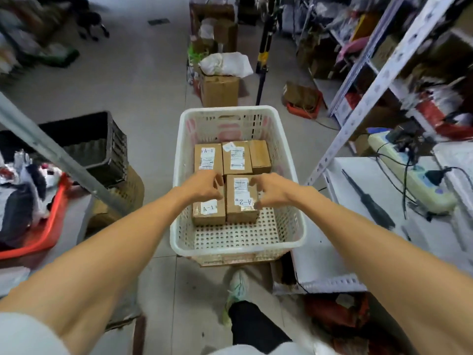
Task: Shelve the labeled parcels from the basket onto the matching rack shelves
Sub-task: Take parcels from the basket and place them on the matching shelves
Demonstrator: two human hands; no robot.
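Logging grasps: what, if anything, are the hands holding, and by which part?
The A-2 parcel in the basket: left hand grips its left edge, right hand its right edge.

Five cardboard parcels [236, 158], centre frame: two A-1 parcels [207, 158], one A-2 parcel [242, 201], two unread. One white basket [238, 248]. Two hands: left hand [204, 185], right hand [271, 190]. One black crate [102, 147], left.

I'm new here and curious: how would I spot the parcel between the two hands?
Find the white perforated basket at the picture's centre. In its near row, it is the right-hand parcel: its label reads A-2, the box beside it A-1.
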